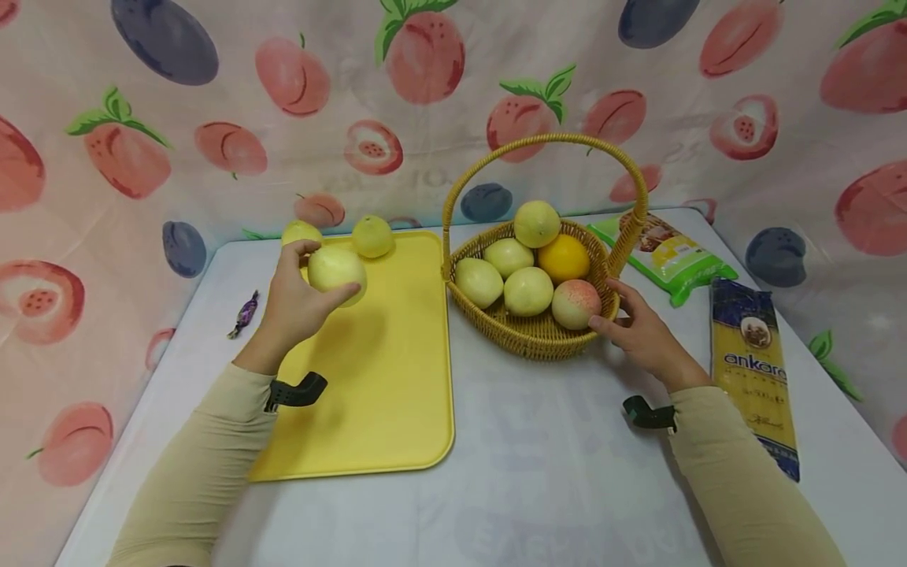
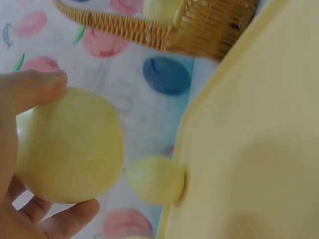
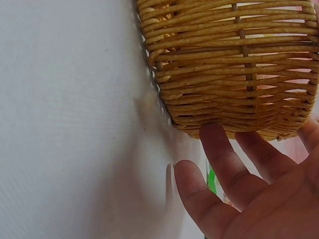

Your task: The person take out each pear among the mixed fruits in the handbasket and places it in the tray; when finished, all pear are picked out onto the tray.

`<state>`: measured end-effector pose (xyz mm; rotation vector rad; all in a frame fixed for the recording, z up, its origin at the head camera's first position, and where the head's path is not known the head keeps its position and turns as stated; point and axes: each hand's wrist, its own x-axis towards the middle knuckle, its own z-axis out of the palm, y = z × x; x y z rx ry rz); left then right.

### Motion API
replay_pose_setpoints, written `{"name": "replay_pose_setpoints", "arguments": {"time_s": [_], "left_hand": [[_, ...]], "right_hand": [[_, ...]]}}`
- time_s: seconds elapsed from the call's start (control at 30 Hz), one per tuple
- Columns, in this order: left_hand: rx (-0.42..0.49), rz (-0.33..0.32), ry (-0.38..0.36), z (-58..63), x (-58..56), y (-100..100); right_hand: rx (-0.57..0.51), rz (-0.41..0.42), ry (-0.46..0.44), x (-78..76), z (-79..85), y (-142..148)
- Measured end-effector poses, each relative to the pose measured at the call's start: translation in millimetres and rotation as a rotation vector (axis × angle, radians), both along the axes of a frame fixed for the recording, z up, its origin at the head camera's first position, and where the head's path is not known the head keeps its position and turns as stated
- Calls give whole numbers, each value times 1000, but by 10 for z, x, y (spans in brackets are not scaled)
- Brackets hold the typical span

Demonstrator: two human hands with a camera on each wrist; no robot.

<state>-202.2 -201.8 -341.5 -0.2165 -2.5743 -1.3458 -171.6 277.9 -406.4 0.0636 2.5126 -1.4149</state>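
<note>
My left hand (image 1: 294, 303) holds a large pale yellow round fruit (image 1: 337, 273) above the yellow tray (image 1: 368, 394), thumb and fingers spread around its sides. In the left wrist view the same fruit (image 2: 72, 147) sits between thumb and fingers. Two similar pale yellow fruits, one behind the hand (image 1: 301, 231) and one beside it (image 1: 372, 236), rest at the tray's far edge. My right hand (image 1: 641, 331) touches the right end of the wicker basket (image 1: 524, 344). In the right wrist view its loosely spread fingers (image 3: 229, 169) lie at the basket's outer side.
Inside the basket are several pale yellow fruits (image 1: 527, 291), an orange (image 1: 564, 258) and a peach (image 1: 576, 304). A tall handle (image 1: 546, 138) arches over them. A green bag (image 1: 666, 252) and an ankara packet (image 1: 753, 370) lie right; a purple-wrapped candy (image 1: 244, 313) lies left.
</note>
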Motion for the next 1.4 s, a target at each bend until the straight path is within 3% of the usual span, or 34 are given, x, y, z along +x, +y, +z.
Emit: {"name": "replay_pose_setpoints", "arguments": {"time_s": [0.3,0.57,0.97,1.4], "left_hand": [[-39,94,-31,-149,-154,-353],[-56,164,-33,-258,-304,-549],[-96,213,-73,-343,-471,-672],[-172,248,-66,-505,-659,-753]], "right_hand": [[4,-6,3,10,0,-8],[5,-7,6,25,1,-28],[17,-11,9,25,14,-19],[21,-19,4,4,15,-22]]}}
